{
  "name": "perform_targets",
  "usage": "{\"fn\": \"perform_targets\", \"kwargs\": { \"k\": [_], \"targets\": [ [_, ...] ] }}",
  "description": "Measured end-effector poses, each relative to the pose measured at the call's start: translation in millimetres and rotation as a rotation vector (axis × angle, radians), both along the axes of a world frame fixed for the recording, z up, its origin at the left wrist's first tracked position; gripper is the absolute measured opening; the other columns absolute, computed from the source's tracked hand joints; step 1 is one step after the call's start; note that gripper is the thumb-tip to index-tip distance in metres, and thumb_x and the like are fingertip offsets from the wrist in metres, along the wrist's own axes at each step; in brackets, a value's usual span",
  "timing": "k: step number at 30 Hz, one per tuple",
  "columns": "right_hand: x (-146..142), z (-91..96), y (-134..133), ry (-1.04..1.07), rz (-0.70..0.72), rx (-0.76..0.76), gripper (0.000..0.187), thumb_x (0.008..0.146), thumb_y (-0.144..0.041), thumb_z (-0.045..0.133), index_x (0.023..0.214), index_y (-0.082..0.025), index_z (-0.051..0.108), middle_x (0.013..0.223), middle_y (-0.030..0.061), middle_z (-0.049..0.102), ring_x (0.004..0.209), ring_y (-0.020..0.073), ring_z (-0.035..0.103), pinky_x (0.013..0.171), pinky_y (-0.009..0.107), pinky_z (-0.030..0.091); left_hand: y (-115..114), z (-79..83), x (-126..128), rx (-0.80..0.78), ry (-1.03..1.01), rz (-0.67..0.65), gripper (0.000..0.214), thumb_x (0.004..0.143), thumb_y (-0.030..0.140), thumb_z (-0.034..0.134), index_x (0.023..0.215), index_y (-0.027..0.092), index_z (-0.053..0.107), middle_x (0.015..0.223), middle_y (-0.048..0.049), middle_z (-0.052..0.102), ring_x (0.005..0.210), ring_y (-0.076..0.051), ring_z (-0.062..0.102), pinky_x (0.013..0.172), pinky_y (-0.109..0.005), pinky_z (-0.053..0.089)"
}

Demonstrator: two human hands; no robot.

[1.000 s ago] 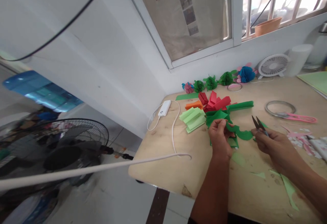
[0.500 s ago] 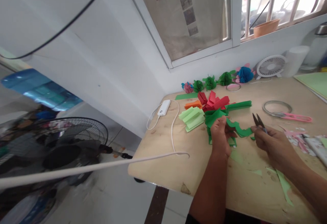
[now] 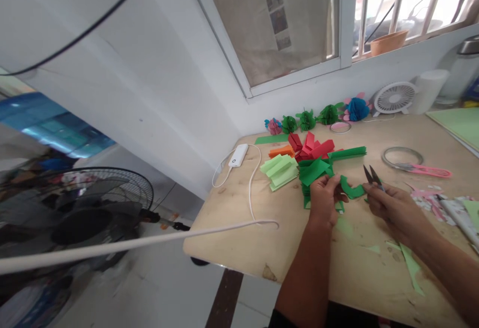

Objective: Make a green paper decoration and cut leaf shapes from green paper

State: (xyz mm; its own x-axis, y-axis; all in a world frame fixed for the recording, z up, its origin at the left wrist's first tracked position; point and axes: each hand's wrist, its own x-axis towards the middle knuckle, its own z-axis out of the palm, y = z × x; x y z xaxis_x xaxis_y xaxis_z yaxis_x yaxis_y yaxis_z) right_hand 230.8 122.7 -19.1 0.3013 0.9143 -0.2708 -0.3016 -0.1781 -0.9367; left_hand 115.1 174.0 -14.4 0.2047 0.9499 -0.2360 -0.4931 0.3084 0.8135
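A scalloped green paper strip (image 3: pixel 351 189) is stretched between my two hands above the table. My left hand (image 3: pixel 325 199) pinches its left end, close to a pile of folded green paper (image 3: pixel 313 172). With my right hand (image 3: pixel 389 208) I hold small scissors (image 3: pixel 372 176), dark blades pointing up and slightly parted, while my fingertips grip the strip's right end. Left of the green pile lies pleated light green paper (image 3: pixel 280 170). Folded red paper (image 3: pixel 310 146) and an orange piece (image 3: pixel 281 151) rest behind it.
Several paper turtles (image 3: pixel 307 120) line the wall beside a small white fan (image 3: pixel 395 98). A white power bank (image 3: pixel 238 155) with a cable lies at left. Pink-handled snips (image 3: pixel 430 169), a grey ring (image 3: pixel 402 156) and pink paper scraps (image 3: pixel 432 200) are at right. A large floor fan (image 3: pixel 97 218) stands beyond the table.
My right hand has moved slightly left, toward my left hand. Less of the green strip now shows between my hands, and my left fingers have come up along it.
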Motion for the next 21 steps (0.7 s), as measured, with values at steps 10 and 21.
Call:
{"fn": "perform_targets", "kwargs": {
  "k": [10,21],
  "targets": [
    [3.8,-6.9,1.7,0.018,0.010,-0.004,0.046,0.060,-0.050,0.079,0.056,-0.021,0.044,0.045,-0.0102,0.032,0.041,0.0026,0.021,0.037,0.018,0.014,2.4,0.0,1.5,0.000,0.009,0.006,0.035,0.056,0.044,0.074,0.062,0.015,0.054,0.053,-0.0020,0.060,0.039,-0.008,0.048,0.036,-0.019,0.032],
    [4.9,-8.8,3.0,0.190,-0.024,0.002,0.044,0.059,-0.043,0.081,0.061,-0.023,0.042,0.046,-0.0108,0.033,0.040,0.0028,0.021,0.033,0.018,0.016,2.8,0.8,-3.1,0.001,-0.052,-0.197,0.033,0.053,0.036,0.075,0.069,0.014,0.057,0.057,-0.0004,0.059,0.045,-0.013,0.058,0.040,-0.022,0.037]
  ]
}}
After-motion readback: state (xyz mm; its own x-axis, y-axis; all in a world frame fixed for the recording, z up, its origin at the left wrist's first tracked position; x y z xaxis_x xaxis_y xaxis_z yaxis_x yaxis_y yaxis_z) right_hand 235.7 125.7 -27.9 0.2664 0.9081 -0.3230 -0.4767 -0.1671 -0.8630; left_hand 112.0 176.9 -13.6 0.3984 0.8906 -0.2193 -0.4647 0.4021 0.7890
